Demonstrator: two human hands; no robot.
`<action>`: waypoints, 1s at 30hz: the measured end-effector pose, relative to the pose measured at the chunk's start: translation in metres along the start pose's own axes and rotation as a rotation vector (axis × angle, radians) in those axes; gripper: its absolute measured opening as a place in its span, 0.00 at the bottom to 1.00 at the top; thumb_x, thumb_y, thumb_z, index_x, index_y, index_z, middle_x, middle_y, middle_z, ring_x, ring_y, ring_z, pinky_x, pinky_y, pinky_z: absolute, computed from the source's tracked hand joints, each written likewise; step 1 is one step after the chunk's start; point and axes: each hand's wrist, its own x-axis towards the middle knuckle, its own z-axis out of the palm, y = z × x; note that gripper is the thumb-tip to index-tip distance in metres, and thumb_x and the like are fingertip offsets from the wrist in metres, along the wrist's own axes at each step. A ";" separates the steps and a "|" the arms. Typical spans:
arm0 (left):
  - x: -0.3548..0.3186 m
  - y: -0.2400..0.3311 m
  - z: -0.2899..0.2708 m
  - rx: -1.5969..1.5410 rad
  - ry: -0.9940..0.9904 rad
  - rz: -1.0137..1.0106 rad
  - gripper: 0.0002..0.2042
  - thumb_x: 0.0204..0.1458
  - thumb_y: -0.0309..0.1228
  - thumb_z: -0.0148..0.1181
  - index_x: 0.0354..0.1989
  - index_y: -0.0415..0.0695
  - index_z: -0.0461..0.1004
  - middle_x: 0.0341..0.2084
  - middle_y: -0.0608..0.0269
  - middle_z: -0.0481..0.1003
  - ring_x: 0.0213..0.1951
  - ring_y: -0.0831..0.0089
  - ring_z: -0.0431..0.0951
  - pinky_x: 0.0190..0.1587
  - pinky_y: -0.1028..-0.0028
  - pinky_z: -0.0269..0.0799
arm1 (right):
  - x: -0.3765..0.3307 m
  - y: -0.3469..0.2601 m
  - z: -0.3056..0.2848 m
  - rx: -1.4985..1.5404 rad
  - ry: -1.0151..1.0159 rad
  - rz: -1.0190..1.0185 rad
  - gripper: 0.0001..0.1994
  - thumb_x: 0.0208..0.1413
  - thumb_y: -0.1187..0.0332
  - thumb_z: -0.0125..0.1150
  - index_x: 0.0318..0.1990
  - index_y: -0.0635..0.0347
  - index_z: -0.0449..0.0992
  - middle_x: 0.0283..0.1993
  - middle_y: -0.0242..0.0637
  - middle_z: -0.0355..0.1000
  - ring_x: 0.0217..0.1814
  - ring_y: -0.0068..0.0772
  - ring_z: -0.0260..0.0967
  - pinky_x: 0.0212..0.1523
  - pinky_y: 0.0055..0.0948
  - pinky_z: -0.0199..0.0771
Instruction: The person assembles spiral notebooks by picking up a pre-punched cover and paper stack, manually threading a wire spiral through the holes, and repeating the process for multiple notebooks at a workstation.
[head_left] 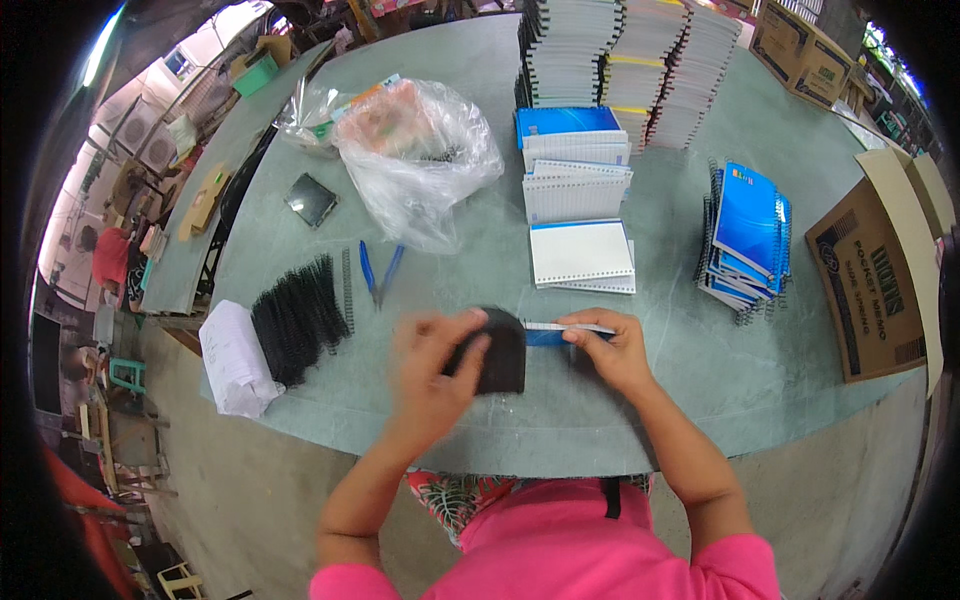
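Observation:
Near the front of the table, my right hand [615, 355] pinches a small notepad [545, 337] with a blue cover between thumb and fingers, its page edges upward. The pad's left end meets a dark block with a rounded top [503, 352]. My left hand [435, 370] is at that block's left side, blurred by motion; whether it grips anything cannot be made out. Left of it lie blue-handled pliers [378, 275] and a bundle of black wire spirals [298, 315], with one loose spiral [347, 290] alongside.
Unbound punched pads [582, 253] lie ahead, before tall notebook stacks [625, 70]. Spiral-bound blue notepads [745, 230] are piled right, beside an open cardboard box [870, 280]. A clear plastic bag [420, 150], a dark square object [311, 200] and a white paper bundle [238, 358] occupy the left.

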 end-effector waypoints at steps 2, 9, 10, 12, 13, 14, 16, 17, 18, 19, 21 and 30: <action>0.006 0.002 0.000 0.042 0.045 0.004 0.16 0.36 0.20 0.64 0.38 0.44 0.75 0.29 0.59 0.73 0.33 0.65 0.71 0.36 0.72 0.66 | -0.002 0.005 -0.001 0.003 -0.006 -0.045 0.07 0.48 0.73 0.63 0.35 0.65 0.78 0.31 0.31 0.75 0.31 0.17 0.66 0.34 0.19 0.65; 0.019 0.007 0.000 0.034 0.181 0.006 0.15 0.38 0.21 0.63 0.38 0.45 0.76 0.29 0.56 0.72 0.32 0.62 0.71 0.37 0.72 0.67 | 0.001 0.002 -0.003 0.005 -0.039 -0.085 0.09 0.47 0.74 0.63 0.37 0.64 0.78 0.35 0.34 0.75 0.37 0.20 0.67 0.40 0.21 0.67; 0.016 0.005 0.004 0.030 0.003 0.005 0.14 0.38 0.21 0.62 0.37 0.44 0.76 0.30 0.57 0.72 0.32 0.63 0.71 0.37 0.72 0.67 | 0.001 0.002 -0.002 -0.004 -0.052 -0.049 0.09 0.47 0.74 0.63 0.37 0.64 0.78 0.35 0.33 0.75 0.37 0.20 0.68 0.40 0.20 0.67; 0.003 0.003 0.016 0.022 -0.351 0.002 0.13 0.39 0.21 0.62 0.37 0.43 0.75 0.31 0.59 0.72 0.33 0.66 0.72 0.36 0.73 0.67 | 0.001 0.000 -0.002 -0.027 -0.080 0.020 0.09 0.46 0.75 0.64 0.37 0.64 0.78 0.36 0.33 0.75 0.37 0.19 0.68 0.40 0.20 0.67; 0.000 0.009 0.022 0.038 -0.396 0.006 0.13 0.40 0.22 0.62 0.37 0.42 0.75 0.31 0.59 0.72 0.34 0.66 0.72 0.36 0.72 0.68 | 0.002 0.001 -0.004 -0.042 -0.094 0.016 0.09 0.46 0.75 0.64 0.38 0.63 0.77 0.36 0.33 0.75 0.37 0.20 0.68 0.40 0.21 0.67; 0.003 0.008 0.019 0.020 -0.258 -0.007 0.14 0.40 0.22 0.63 0.38 0.44 0.75 0.31 0.58 0.71 0.34 0.65 0.73 0.36 0.71 0.68 | 0.003 0.004 -0.006 -0.057 -0.109 0.012 0.10 0.46 0.75 0.64 0.38 0.63 0.77 0.36 0.34 0.75 0.37 0.20 0.68 0.41 0.21 0.67; 0.023 0.012 0.010 -0.028 -0.003 -0.035 0.15 0.40 0.23 0.64 0.40 0.47 0.75 0.31 0.57 0.70 0.34 0.62 0.73 0.37 0.70 0.69 | 0.001 0.011 -0.008 -0.074 -0.124 0.007 0.11 0.47 0.76 0.63 0.40 0.63 0.76 0.36 0.35 0.75 0.38 0.21 0.68 0.41 0.22 0.67; 0.025 0.013 0.015 -0.038 -0.012 -0.025 0.15 0.40 0.24 0.63 0.40 0.47 0.75 0.30 0.59 0.70 0.34 0.63 0.73 0.36 0.70 0.69 | 0.000 0.012 -0.006 -0.079 -0.134 -0.002 0.11 0.47 0.76 0.62 0.40 0.64 0.76 0.37 0.35 0.75 0.39 0.21 0.68 0.42 0.22 0.67; 0.025 0.015 0.016 -0.037 -0.014 -0.019 0.15 0.41 0.25 0.63 0.40 0.48 0.75 0.30 0.61 0.69 0.34 0.65 0.73 0.36 0.69 0.70 | 0.001 0.011 -0.004 -0.085 -0.156 -0.019 0.11 0.47 0.77 0.62 0.41 0.64 0.76 0.37 0.35 0.75 0.39 0.21 0.68 0.42 0.23 0.67; 0.016 0.013 0.020 -0.010 -0.277 0.020 0.14 0.41 0.24 0.63 0.39 0.46 0.75 0.31 0.61 0.70 0.35 0.66 0.73 0.36 0.71 0.69 | 0.002 0.010 -0.004 -0.069 -0.156 -0.026 0.11 0.47 0.78 0.61 0.41 0.64 0.76 0.37 0.35 0.75 0.39 0.22 0.68 0.42 0.23 0.68; 0.008 0.015 0.029 -0.019 -0.464 0.127 0.12 0.42 0.22 0.62 0.37 0.43 0.74 0.32 0.61 0.71 0.36 0.67 0.74 0.36 0.73 0.69 | 0.001 0.010 -0.004 -0.035 -0.151 -0.036 0.12 0.48 0.80 0.59 0.42 0.64 0.76 0.38 0.36 0.75 0.40 0.23 0.69 0.43 0.23 0.68; 0.014 0.017 0.039 -0.125 -0.299 0.059 0.13 0.41 0.23 0.62 0.39 0.42 0.74 0.31 0.54 0.70 0.33 0.61 0.71 0.38 0.70 0.68 | 0.001 0.017 -0.007 -0.130 -0.188 -0.064 0.15 0.48 0.81 0.54 0.45 0.64 0.74 0.42 0.41 0.75 0.43 0.27 0.71 0.46 0.25 0.68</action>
